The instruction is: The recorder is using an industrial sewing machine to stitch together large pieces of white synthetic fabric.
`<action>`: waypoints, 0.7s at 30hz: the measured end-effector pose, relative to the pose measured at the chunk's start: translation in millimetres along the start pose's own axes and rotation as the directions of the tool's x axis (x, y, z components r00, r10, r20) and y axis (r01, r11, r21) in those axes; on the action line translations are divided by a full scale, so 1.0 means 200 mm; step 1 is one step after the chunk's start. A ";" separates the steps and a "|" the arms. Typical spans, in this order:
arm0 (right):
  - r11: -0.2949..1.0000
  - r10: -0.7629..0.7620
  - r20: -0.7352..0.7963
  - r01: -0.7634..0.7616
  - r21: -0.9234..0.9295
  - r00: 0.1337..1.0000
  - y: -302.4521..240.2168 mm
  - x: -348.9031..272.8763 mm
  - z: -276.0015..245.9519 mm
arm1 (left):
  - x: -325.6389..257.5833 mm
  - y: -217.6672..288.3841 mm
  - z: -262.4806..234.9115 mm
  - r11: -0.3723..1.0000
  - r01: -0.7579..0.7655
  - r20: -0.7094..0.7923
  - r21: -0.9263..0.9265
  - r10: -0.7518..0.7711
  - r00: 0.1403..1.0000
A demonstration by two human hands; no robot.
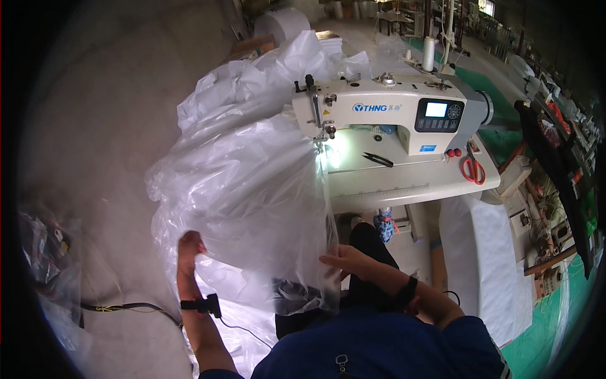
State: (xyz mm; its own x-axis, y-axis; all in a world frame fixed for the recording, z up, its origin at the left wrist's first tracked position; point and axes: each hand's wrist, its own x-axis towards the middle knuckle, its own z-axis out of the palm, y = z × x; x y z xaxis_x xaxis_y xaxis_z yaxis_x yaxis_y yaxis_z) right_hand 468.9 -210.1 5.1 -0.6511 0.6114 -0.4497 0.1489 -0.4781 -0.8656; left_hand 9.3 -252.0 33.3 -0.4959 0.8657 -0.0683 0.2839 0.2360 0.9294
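A large translucent white plastic sheet (246, 183) lies bunched over the left side of the sewing table and hangs down toward my lap. Its right edge runs up to the needle area of a white sewing machine (379, 101), where a lamp glows. My left hand (190, 244) is closed on a fold of the sheet at its lower left. Near the sheet's right edge, my right hand (347, 259) pinches the plastic between thumb and fingers. The hands are well apart, with the sheet spread between them.
Black thread snips (377, 159) and red-handled scissors (472, 170) lie on the machine bed. A white thread cone (428, 54) stands behind the machine. White sheet material (486, 259) hangs at the right. A black cable (129, 307) crosses the floor at left.
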 end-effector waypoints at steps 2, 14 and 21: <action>1.000 0.010 0.025 -0.011 0.022 1.000 0.01 0.00 0.00 | 0.03 0.15 -0.06 0.961 -0.086 -0.202 -0.262 0.032 0.979; 0.991 0.135 0.398 -0.126 -0.051 0.907 -0.14 -0.17 0.08 | -0.02 -0.27 0.18 0.943 0.319 0.267 -0.096 -0.284 0.921; 0.975 -0.091 0.281 0.028 0.220 0.956 -0.04 -0.02 -0.02 | 0.16 0.00 0.01 0.804 0.042 -0.198 -0.593 -0.196 0.960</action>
State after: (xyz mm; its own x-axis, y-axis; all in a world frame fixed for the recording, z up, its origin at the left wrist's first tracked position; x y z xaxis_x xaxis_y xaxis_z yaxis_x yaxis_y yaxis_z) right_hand 473.1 -205.7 13.4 -0.8445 0.4506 -0.2894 -0.0365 -0.5876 -0.8084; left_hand -4.1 -223.3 31.0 -0.6945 0.6976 -0.1762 -0.2789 -0.0353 0.9597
